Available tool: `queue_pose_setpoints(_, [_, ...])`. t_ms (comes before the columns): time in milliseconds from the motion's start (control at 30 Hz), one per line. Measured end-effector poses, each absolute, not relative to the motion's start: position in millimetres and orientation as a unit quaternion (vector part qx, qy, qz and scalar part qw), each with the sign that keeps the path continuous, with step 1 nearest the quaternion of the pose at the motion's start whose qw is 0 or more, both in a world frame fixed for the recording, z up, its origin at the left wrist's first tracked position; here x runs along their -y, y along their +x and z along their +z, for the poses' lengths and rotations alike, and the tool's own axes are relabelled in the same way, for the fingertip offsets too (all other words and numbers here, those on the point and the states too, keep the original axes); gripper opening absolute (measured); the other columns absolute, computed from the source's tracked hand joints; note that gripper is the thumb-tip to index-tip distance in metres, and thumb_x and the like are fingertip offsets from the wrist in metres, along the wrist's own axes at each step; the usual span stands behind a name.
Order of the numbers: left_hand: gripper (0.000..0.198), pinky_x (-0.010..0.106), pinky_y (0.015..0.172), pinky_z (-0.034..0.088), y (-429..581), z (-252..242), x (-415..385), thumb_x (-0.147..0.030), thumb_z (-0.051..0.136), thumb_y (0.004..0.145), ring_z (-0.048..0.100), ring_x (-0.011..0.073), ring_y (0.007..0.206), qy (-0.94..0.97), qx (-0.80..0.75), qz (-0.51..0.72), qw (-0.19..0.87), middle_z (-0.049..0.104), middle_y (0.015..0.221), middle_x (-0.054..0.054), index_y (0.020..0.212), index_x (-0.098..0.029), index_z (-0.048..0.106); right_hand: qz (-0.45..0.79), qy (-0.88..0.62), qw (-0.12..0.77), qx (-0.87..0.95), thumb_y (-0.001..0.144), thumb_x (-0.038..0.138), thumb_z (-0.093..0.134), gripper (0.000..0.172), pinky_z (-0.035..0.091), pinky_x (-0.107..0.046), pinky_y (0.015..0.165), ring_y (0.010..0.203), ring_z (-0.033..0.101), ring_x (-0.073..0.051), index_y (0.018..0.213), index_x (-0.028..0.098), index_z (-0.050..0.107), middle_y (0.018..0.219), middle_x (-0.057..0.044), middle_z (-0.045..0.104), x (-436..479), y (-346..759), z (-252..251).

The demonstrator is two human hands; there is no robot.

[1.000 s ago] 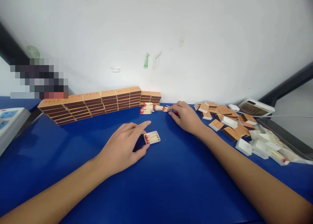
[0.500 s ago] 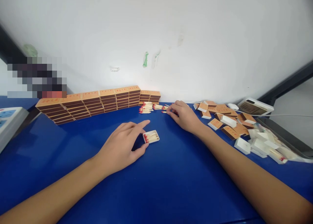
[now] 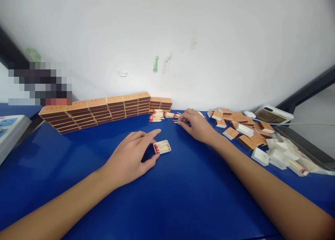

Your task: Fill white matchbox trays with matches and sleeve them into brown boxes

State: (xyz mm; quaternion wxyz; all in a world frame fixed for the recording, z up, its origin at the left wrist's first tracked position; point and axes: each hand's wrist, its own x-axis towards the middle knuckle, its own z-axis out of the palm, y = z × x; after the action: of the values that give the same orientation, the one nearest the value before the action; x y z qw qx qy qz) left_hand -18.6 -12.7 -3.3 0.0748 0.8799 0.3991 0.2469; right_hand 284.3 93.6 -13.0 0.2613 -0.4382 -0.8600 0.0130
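My left hand point(image 3: 132, 154) rests around the left end of a small white matchbox tray point(image 3: 166, 152). Its thumb touches the near corner and bent fingers are at the far corner, while the index finger stretches out above. Inside the tray lie several red-tipped matches point(image 3: 162, 147), heads to the left. Farther back, my right hand point(image 3: 195, 124) pinches thumb and fingers together low over the table, a match point(image 3: 175, 121) showing at the fingertips. Loose matches point(image 3: 157, 115) lie in small heaps to its left, and a few are partly hidden behind this hand.
Stacked matchboxes point(image 3: 115, 107) form a long row along the wall at left. Loose matchboxes point(image 3: 239, 118) and white trays point(image 3: 278, 156) lie piled on the right, near a dark phone-like slab point(image 3: 309, 147) and a white device point(image 3: 274, 113) with a cable. The table point(image 3: 167, 198) is blue.
My right hand has shifted very slightly toward me, fingertips still together by the matches. My left hand and the tray stay in place.
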Motion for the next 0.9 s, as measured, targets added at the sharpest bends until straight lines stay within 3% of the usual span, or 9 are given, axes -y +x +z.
queue_pose_setpoints(367, [0.068, 0.047, 0.098, 0.054, -20, -4, 11, -0.030, 0.066, 0.099, 0.065, 0.0273, 0.111, 0.880, -0.398, 0.250, 0.070, 0.074, 0.120, 0.006, 0.160, -0.027, 0.037, 0.006, -0.427, 0.241, 0.872, 0.100, 0.020, 0.059, 0.010, 0.048, -0.042, 0.085, 0.092, 0.059, -0.026, 0.094, 0.019, 0.067, 0.094, -0.010, 0.065, -96, 287, -14])
queue_pose_setpoints(767, [0.067, 0.047, 0.100, 0.054, -19, -4, 11, -0.029, 0.066, 0.099, 0.066, 0.0267, 0.110, 0.884, -0.388, 0.255, 0.064, 0.075, 0.118, 0.006, 0.160, -0.024, 0.037, 0.003, -0.413, 0.228, 0.882, 0.095, 0.012, 0.056, 0.029, 0.048, -0.043, 0.085, 0.094, 0.057, -0.028, 0.110, 0.020, 0.079, 0.093, -0.010, 0.060, -86, 289, -5])
queue_pose_setpoints(900, [0.067, 0.047, 0.101, 0.054, -19, -3, 12, -0.028, 0.066, 0.099, 0.066, 0.0266, 0.111, 0.885, -0.382, 0.257, 0.062, 0.075, 0.119, 0.006, 0.159, -0.024, 0.037, -0.009, -0.409, 0.228, 0.884, 0.098, 0.019, 0.060, 0.022, 0.048, -0.042, 0.084, 0.095, 0.058, -0.028, 0.110, 0.020, 0.078, 0.095, -0.010, 0.062, -85, 286, -5])
